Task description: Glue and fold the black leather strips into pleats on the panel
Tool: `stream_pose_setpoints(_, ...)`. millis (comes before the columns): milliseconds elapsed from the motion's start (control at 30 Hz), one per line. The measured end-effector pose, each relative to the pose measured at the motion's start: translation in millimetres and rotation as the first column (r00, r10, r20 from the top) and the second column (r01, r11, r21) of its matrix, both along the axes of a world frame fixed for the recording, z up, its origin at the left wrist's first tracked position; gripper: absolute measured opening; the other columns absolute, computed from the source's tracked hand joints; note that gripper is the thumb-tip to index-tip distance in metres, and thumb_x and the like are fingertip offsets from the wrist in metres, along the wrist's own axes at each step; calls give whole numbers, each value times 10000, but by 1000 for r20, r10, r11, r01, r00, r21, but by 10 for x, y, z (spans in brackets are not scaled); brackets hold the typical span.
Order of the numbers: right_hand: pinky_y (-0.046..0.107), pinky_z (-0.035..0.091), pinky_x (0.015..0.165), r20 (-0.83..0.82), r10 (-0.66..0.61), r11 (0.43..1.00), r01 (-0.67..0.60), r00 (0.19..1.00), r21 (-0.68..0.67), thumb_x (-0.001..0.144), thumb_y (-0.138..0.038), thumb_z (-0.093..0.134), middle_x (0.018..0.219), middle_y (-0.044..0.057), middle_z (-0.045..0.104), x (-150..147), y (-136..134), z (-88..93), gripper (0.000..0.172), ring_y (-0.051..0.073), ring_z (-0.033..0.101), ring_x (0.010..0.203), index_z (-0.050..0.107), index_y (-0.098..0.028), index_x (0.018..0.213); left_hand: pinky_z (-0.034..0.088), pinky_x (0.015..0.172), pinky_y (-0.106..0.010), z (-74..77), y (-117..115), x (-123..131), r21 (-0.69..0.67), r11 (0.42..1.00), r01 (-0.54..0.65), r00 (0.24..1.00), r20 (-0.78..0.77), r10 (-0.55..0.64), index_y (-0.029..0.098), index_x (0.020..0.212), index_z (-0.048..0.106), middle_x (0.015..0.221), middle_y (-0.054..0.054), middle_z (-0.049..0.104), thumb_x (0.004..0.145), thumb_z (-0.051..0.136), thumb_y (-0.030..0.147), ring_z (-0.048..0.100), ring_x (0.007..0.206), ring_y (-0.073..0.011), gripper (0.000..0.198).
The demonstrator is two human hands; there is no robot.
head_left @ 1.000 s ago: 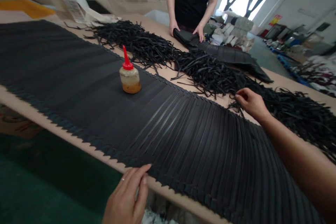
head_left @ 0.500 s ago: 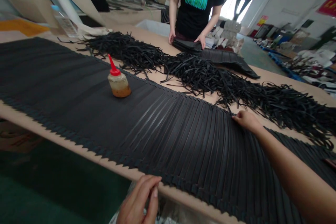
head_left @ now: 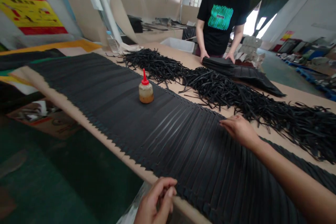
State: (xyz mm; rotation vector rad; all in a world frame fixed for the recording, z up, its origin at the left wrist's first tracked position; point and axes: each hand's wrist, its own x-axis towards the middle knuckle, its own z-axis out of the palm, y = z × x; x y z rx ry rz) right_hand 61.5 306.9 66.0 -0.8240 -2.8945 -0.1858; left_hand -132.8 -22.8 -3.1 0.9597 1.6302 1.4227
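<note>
Long black strips (head_left: 210, 147) lie side by side, overlapping, in a wide layer across the table, their cut ends making a toothed edge. My left hand (head_left: 160, 199) is at the near edge, thumb and forefinger pinched at the end of a strip. At the far edge, the fingertips of my right hand (head_left: 237, 129) are pressed together on a strip's other end. Several strips between and left of the hands look shiny. A squeeze bottle (head_left: 146, 92) with a red pointed nozzle and brownish liquid stands upright on the layer, left of my right hand.
A long heap of loose black strips (head_left: 210, 85) lies behind the layer on the tan table (head_left: 183, 63). Across the table, a co-worker (head_left: 223, 21) has both hands on a stack of black sheets (head_left: 236, 70). A box (head_left: 49, 119) sits below the table at left.
The view has swung left, so the scene sits further right and lower. My right hand has shifted left along the far edge. My left hand stays at the near edge, fingers pinched closer.
</note>
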Motion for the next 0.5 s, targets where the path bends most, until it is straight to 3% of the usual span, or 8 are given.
stream_pose_setpoints(33,367,403,876,5,133,991,-133,991,-16,1010,-263,452,952,74,726,-106,-262,5,301,188,612,877,725,-203,1122,476,527,-233,70,72,-8,-64,997,35,982,186,-22,192,1088,637,852,-48,669,973,504,539,634,614,-140,388)
stream_pose_setpoints(100,374,418,831,-1,341,940,-341,940,-2,1001,-207,454,934,80,704,-310,-813,3,317,204,601,848,682,-170,1219,429,481,-213,192,225,-15,-109,989,101,863,504,-33,165,1163,583,933,-90,685,946,507,587,690,686,-173,480)
stream_pose_setpoints(167,389,438,820,-2,465,885,-465,885,14,964,-184,512,941,104,691,-465,-1285,-4,325,229,599,854,660,-112,1245,412,472,-194,264,334,-27,-115,976,182,771,633,-69,148,1113,573,913,-98,694,907,563,584,713,710,-189,483)
stream_pose_setpoints(267,400,470,799,-4,511,858,-511,859,-44,930,-155,552,925,110,687,-580,-1682,9,316,248,612,839,666,-91,1218,291,398,-158,259,343,-74,-158,954,256,804,583,-119,152,877,553,665,-16,634,863,631,520,596,483,-109,376)
stream_pose_setpoints(367,368,505,807,-88,408,847,-413,909,-336,930,-187,578,1035,102,693,-621,-1772,64,364,227,645,881,622,-145,1289,246,380,-163,192,218,-129,-196,953,229,877,468,-114,169,816,534,546,43,545,878,581,459,450,384,-67,301)
stream_pose_setpoints(433,314,517,792,-142,274,741,-303,951,-599,928,-264,613,1090,83,694,-668,-1763,94,367,198,660,912,617,-188,1288,273,395,-171,166,128,-147,-190,962,197,917,382,-112,171,798,546,523,58,508,892,554,418,415,391,-66,264)
stream_pose_setpoints(500,276,508,750,-142,178,608,-223,974,-762,935,-309,610,1007,51,708,-754,-1747,88,232,172,663,872,679,-213,1135,281,406,-178,159,68,-158,-184,971,155,946,309,-93,171,789,561,515,63,486,905,547,389,406,405,-70,247)
